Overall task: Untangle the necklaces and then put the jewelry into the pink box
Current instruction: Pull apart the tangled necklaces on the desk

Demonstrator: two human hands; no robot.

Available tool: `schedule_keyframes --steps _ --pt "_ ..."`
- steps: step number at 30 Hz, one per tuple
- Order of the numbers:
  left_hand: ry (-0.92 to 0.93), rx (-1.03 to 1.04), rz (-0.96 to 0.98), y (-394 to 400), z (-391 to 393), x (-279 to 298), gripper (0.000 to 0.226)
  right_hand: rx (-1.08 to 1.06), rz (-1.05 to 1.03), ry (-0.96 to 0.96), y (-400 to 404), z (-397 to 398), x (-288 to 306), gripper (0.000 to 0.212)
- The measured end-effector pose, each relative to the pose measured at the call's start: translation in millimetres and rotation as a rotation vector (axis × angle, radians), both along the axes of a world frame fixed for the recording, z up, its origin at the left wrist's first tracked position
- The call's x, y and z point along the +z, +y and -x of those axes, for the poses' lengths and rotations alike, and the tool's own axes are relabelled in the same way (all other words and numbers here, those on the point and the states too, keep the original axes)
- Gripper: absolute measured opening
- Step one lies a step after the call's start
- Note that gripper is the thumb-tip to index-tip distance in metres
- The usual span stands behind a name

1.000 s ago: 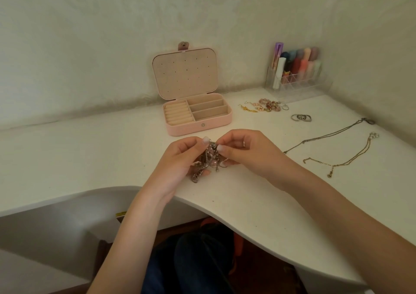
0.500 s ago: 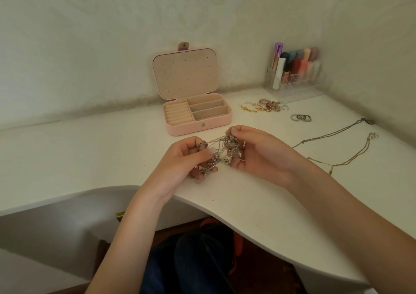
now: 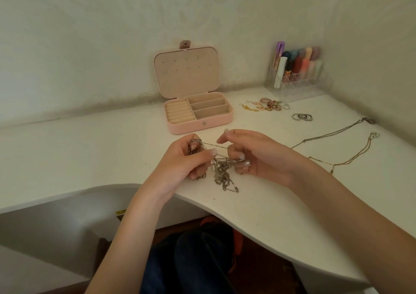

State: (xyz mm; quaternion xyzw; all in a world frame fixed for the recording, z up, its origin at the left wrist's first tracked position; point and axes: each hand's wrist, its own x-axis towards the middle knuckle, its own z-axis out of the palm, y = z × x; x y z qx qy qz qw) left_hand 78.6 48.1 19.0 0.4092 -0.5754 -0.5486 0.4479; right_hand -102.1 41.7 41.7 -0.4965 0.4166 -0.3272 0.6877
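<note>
A tangled clump of silver chains (image 3: 221, 172) hangs between my hands just above the white desk (image 3: 90, 149). My left hand (image 3: 186, 158) pinches one end of the tangle, with chain looped round its fingers. My right hand (image 3: 254, 154) grips the other side, its lower fingers curled on the chains and its forefinger raised. A thin strand stretches taut between the two hands. The pink box (image 3: 200, 122) stands open behind them, its compartments holding nothing. Two loose necklaces (image 3: 351, 158) lie spread out at the right.
Earrings (image 3: 265, 105) and several rings (image 3: 302, 117) lie behind the right hand. A clear organizer with cosmetic tubes (image 3: 297, 68) stands in the back right corner. The desk's curved front edge runs just under my hands; my knees show below it.
My hands have pulled apart, stretching a strand of the tangle between them. The clump has loosened and now dangles lower toward the desk.
</note>
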Motion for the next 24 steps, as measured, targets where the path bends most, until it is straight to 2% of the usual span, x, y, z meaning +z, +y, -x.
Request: schedule_keyframes --steps 3,6,11,15,17,19,22,24 --pt "-0.040 0.063 0.042 0 1 -3 0.021 -0.002 0.074 -0.030 -1 3 3 0.018" --pt "-0.111 0.218 0.081 1 6 -4 0.016 0.008 0.120 -0.126 -2 6 3 0.007" --pt "-0.267 0.530 0.252 -4 4 -13 0.036 -0.144 0.212 -0.159 -3 8 6 0.011" --pt "-0.321 0.684 0.337 -5 -3 -13 0.037 -0.273 0.265 -0.185 -6 14 8 0.009" --pt "-0.348 0.766 0.380 -5 -7 -12 0.040 -0.339 0.366 -0.054 -8 18 9 0.007" --pt "-0.379 0.822 0.405 -7 -10 -11 0.040 -0.365 0.524 0.185 -9 22 9 0.006" --pt "-0.384 0.852 0.400 -11 -13 -9 0.033 -0.226 0.657 0.447 -7 23 8 0.014" --pt "-0.363 0.861 0.381 -14 -14 -7 0.019 -0.188 0.698 0.542 -7 21 6 0.008"
